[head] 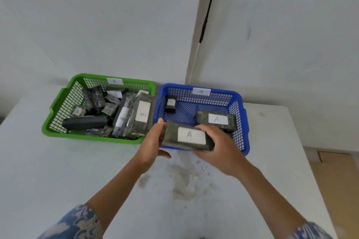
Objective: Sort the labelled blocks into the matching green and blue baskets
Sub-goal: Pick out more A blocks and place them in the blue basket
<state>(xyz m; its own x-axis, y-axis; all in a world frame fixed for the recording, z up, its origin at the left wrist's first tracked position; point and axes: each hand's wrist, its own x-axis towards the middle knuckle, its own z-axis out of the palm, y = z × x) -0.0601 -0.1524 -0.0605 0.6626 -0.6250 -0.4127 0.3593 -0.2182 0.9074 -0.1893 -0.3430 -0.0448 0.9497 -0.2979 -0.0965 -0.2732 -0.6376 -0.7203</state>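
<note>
Over the front rim of the blue basket [245,120] I see both hands on one block. Left hand [150,144] reaches forward from the lower left, fingers fairly straight and pressed on the block's left end, thumb below. Right hand [220,148] comes in from the lower right, fingers curled over the far right end, thumb under the near edge. Held block [189,137] is level, label up, marked A, lying between the two palms, just above the basket's near wall.

Counts: two baskets, side by side and touching at the bench's [58,170] far edge, green basket [58,103] left with tag B [114,81], blue on the right with tag A [201,91]. Blue holds two blocks I can count: large A block [216,119] just behind the right hand, small block [171,104] at the far left corner. A dark shape sits under the large one, can't tell what. Green holds a jumbled pile, roughly ten, exact count unclear; a big B block [141,114] leans at its right side, a plain black block [85,122] lies at the near left.

Patterned sleeves [77,223] show at both bottom corners. Grey stain [184,178] marks the bench between the forearms.
</note>
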